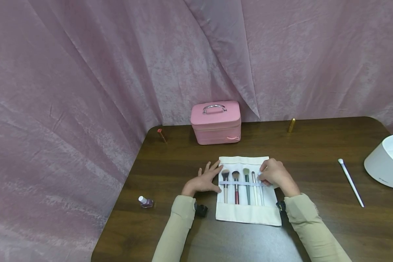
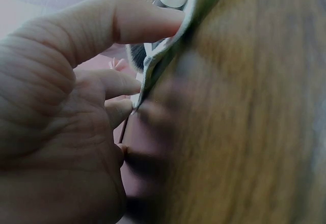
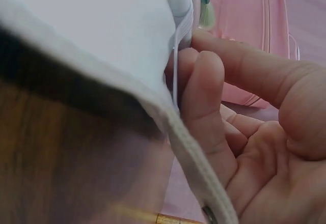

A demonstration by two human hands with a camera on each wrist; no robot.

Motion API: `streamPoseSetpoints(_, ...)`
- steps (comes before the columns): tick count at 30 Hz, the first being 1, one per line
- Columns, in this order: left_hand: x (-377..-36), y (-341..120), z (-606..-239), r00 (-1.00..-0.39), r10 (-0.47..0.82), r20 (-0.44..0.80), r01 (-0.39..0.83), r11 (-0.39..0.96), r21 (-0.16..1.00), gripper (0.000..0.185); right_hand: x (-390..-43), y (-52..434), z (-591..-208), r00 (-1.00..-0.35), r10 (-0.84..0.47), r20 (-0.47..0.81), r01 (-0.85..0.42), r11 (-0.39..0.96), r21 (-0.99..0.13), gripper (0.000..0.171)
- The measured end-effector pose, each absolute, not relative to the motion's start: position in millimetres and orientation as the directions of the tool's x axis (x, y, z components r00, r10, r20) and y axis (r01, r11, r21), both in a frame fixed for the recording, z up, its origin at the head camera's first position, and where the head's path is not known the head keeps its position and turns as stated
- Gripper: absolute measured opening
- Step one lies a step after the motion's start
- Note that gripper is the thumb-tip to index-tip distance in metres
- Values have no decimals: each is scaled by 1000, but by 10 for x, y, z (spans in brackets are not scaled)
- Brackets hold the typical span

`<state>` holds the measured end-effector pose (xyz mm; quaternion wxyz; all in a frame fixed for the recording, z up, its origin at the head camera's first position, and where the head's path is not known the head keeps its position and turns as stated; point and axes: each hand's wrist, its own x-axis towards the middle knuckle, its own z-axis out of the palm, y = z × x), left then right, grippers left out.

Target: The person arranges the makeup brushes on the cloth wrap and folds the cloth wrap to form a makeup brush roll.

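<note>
On one cloth (image 1: 247,214) — five brushes (image 1: 248,193).

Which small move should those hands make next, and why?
Probably have the right hand settle the rightmost pale brush under the elastic strap: that hand is at it, the four other brushes already lie beneath the strap, and the left hand touches the cloth holder's left edge.

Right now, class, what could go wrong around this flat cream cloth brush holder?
The right hand, close against the narrow lavender elastic band, might nudge the neighbouring slim white-handled brush loose. If the left hand lifts from the left edge of the holder, it could shift or curl.
</note>
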<state>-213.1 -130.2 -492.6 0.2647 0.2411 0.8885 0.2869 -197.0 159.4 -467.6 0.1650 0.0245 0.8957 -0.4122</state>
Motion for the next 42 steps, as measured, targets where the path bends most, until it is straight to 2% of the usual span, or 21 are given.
streamPoseSetpoints(6,-2137,-1304,-4944,-742,583,-331,274,715,644,94,-1962,1625,-4634,-950,-91,-300,159,685,-711,22)
streamPoseSetpoints(9,-2140,-1314,-4954,-743,585,-327,277,712,645,94,-1960,1683,-4575,-961,-122,-249,104,675,-730,24)
streamPoseSetpoints(15,-2126,-1347,-4973,-743,584,-327,270,708,653,95,-1983,1811,-4479,-975,-206,-87,-43,554,-831,25)
streamPoseSetpoints(20,-2122,-1359,-4974,-740,590,-323,272,702,658,94,-1958,1918,-4398,-983,-180,-34,-51,446,-894,26)
streamPoseSetpoints(23,-2118,-1362,-4968,-740,590,-323,272,702,659,94,-1940,1998,-4379,-988,-156,-7,-61,425,-903,26)
streamPoseSetpoints(31,-2127,-1356,-4969,-736,595,-323,275,699,660,95,-1882,2271,-4429,-997,-80,-5,-37,509,-860,29)
streamPoseSetpoints(35,-2125,-1341,-4978,-734,595,-328,274,701,659,95,-1828,2437,-4469,-999,-47,-10,-20,593,-805,32)
streamPoseSetpoints(42,-2133,-1323,-5003,-737,586,-337,272,713,646,95,-1783,2796,-4529,-998,4,58,-37,731,-682,28)
